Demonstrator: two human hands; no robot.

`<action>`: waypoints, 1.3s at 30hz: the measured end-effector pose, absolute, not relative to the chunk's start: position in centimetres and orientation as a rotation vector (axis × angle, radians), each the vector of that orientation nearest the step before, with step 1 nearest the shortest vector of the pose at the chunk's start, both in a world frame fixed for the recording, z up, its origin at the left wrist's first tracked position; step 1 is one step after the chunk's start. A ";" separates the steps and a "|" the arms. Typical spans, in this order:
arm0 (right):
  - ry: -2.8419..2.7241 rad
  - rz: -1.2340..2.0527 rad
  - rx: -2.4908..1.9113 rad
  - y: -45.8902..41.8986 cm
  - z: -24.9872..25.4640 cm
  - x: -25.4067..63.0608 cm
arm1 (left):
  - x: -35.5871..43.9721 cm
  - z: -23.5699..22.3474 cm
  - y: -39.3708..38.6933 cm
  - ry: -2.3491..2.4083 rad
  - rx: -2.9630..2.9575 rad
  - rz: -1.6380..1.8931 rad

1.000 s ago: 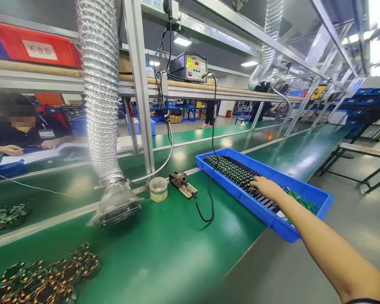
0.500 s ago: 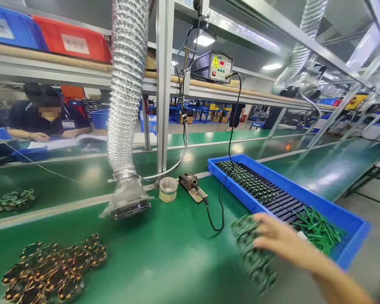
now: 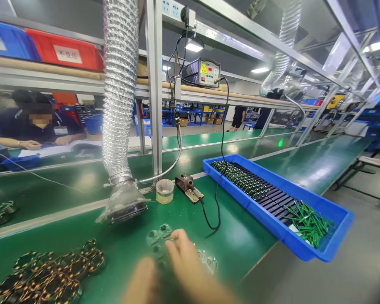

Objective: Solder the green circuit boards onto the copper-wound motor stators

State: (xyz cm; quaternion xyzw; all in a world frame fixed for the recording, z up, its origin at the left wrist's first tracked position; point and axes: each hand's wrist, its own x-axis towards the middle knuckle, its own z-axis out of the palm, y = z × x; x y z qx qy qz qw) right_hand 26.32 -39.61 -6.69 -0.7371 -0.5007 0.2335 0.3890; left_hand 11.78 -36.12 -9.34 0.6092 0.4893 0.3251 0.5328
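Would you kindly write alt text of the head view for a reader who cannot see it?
Blurred hands reach over small green circuit boards on a green bench mat, beside a long blue tray of dark, green-edged parts. A soldering iron stand and a silver extraction duct stand behind them.

Your circuit boards (image 3: 158, 238) look green-coated, though blurred, and lie on a smooth, glossy green bench mat (image 3: 240, 249). You also have a smooth blue plastic tray (image 3: 266, 221) and a crinkled aluminium-foil fume duct (image 3: 120, 97).
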 end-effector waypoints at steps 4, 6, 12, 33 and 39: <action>-1.214 0.684 -1.769 -37.9 -8.3 21.8 | 11.9 -7.8 -36.0 1.162 1.334 0.725; -1.185 0.774 -1.720 -37.6 -9.0 21.3 | 11.6 -7.5 -35.8 1.154 1.246 0.722; -1.116 0.905 -1.675 -36.7 -9.8 22.6 | 11.9 -8.1 -35.0 1.135 1.048 0.731; -1.681 1.058 -1.504 -36.8 -5.0 27.4 | 10.5 -5.6 -35.3 0.918 1.508 0.297; -2.028 1.186 -1.419 -37.7 -5.1 27.8 | 9.6 -5.1 -35.1 0.737 1.364 0.241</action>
